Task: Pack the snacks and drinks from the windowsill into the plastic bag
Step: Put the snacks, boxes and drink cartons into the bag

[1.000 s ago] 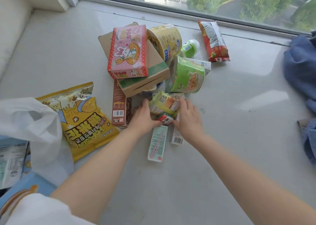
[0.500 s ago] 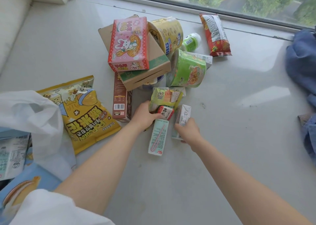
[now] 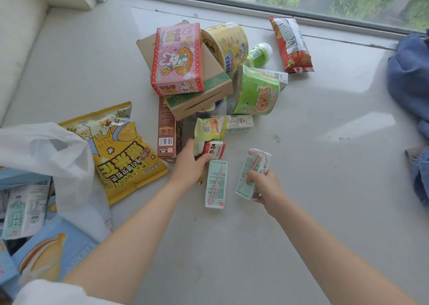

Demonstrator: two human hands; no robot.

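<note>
Moved: since a moment ago, my right hand (image 3: 263, 185) has lifted one mint drink carton (image 3: 251, 173) off the windowsill (image 3: 325, 142), fingers wrapped round it.
Left hand (image 3: 189, 165): grips small snack packets (image 3: 210, 135), frame centre.
Second carton (image 3: 216, 184): lying flat between my hands.
Plastic bag (image 3: 44, 151): left edge.
Popcorn bag (image 3: 116, 149): beside it.
Snack pile (image 3: 209, 68): upper centre.
</note>
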